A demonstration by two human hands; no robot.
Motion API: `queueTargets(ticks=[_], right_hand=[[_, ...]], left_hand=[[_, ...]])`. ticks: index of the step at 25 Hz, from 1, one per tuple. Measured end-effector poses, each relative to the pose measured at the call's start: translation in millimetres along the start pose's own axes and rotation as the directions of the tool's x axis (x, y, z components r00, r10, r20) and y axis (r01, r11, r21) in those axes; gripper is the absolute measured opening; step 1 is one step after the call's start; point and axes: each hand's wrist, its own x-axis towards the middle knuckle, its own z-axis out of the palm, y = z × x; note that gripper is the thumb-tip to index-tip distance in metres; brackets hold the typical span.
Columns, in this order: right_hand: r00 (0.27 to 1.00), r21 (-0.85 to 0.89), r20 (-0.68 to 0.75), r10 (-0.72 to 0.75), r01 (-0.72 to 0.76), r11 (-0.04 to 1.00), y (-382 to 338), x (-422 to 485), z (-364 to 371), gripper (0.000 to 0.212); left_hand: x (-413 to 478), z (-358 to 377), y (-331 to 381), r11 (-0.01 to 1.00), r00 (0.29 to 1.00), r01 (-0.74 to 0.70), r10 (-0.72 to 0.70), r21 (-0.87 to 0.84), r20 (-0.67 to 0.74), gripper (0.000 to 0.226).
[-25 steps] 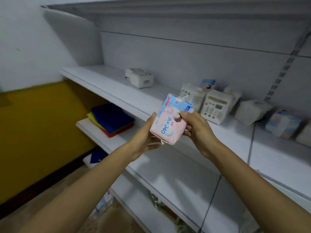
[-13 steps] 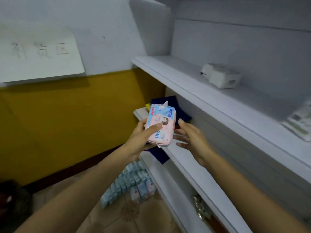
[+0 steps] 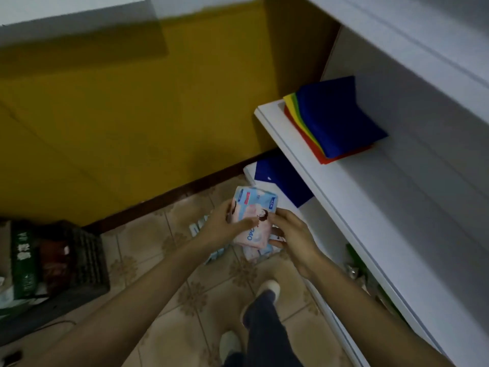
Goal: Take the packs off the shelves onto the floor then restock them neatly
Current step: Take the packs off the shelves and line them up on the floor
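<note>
1. I hold one pack (image 3: 254,217) with both hands. Its wrapper is pink and blue, printed "240". It is up in the air over the floor (image 3: 201,295), in front of the low shelves.
2. Left hand (image 3: 218,229): fingers curled round the pack's left edge, thumb laid across the front. It is grasping the pack.
3. Right hand (image 3: 292,231): fingers under the pack's right side, thumb on top. It is grasping the same pack.
4. A pile of packs (image 3: 260,251) lies on the floor tiles right below the held one. It is partly hidden by my hands and blurry, so I can't count it.
5. A white shelf (image 3: 357,207) runs along my right. At its far end is a stack of coloured sheets (image 3: 336,117), blue on top, with yellow, green and red edges showing under it.
6. A dark blue sheet (image 3: 280,181) lies on the shelf below, just beyond the pack.
7. The yellow wall (image 3: 119,128) is ahead, with dark skirting at its foot.
8. A black crate (image 3: 87,258) sits on the floor at far left, a green box (image 3: 22,263) just beside it.
9. My shoe (image 3: 270,287) and dark trouser leg (image 3: 264,321) show at the bottom.
</note>
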Motion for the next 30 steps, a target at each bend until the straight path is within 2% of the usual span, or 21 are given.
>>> queueTargets(ticks=[2, 3, 6, 9, 11, 14, 16, 20, 23, 26, 28, 30], right_hand=[[1.000, -0.001, 0.009, 0.024, -0.024, 1.000, 9.1, 36.2, 3.9, 0.019], [0.999, -0.004, 0.017, 0.044, -0.044, 0.999, 13.7, 53.0, 6.2, 0.019], [0.980, 0.007, 0.014, 0.200, -0.200, 0.980, 43.4, 104.6, 15.4, 0.022], [0.914, -0.028, 0.094, 0.394, -0.394, 0.919, 87.7, 146.3, 25.3, 0.042], [0.881, -0.032, 0.117, 0.459, -0.458, 0.888, 121.0, 171.7, 31.4, 0.034], [0.848, 0.014, 0.059, 0.527, -0.529, 0.849, 178.5, 211.5, 32.8, 0.016], [0.832, -0.006, 0.005, 0.554, -0.554, 0.832, 223.0, 239.5, 32.1, 0.012], [0.757, -0.032, -0.107, 0.644, -0.650, 0.759, 318.8, 284.6, 30.8, 0.012], [0.696, 0.028, -0.159, 0.700, -0.705, 0.708, 394.2, 326.0, 34.6, 0.035], [0.651, 0.138, -0.216, 0.727, -0.717, 0.683, 466.3, 375.4, 43.1, 0.027], [0.642, 0.131, -0.267, 0.719, -0.715, 0.687, 511.2, 406.6, 46.3, 0.030], [0.636, 0.203, -0.278, 0.720, -0.693, 0.692, 545.2, 432.7, 45.5, 0.030]], left_hand=[[27.9, -8.7, -18.3, 0.998, 0.998, 0.059, -0.059, -0.016, -0.029, 0.038], [39.8, -13.0, -27.2, 0.993, 0.992, 0.105, -0.108, -0.055, -0.071, 0.042], [83.6, -24.8, -63.2, 0.929, 0.938, 0.262, -0.309, -0.260, -0.158, 0.071], [125.1, -29.0, -105.5, 0.875, 0.891, 0.327, -0.412, -0.358, -0.192, 0.050], [153.7, -25.0, -139.8, 0.850, 0.857, 0.384, -0.474, -0.360, -0.205, 0.041], [197.0, -17.0, -203.6, 0.818, 0.811, 0.465, -0.547, -0.337, -0.208, 0.060], [225.9, -11.7, -255.3, 0.796, 0.783, 0.532, -0.592, -0.287, -0.189, 0.069], [273.8, -7.8, -338.8, 0.715, 0.720, 0.667, -0.691, -0.210, -0.065, 0.031], [317.4, -6.3, -406.6, 0.665, 0.668, 0.723, -0.742, -0.187, -0.056, 0.006], [366.3, 0.3, -475.8, 0.624, 0.620, 0.765, -0.781, -0.162, -0.077, 0.012], [398.2, 3.5, -515.9, 0.642, 0.632, 0.752, -0.767, -0.150, -0.109, 0.008], [429.1, 9.8, -555.0, 0.662, 0.656, 0.736, -0.749, -0.140, -0.094, 0.020]])
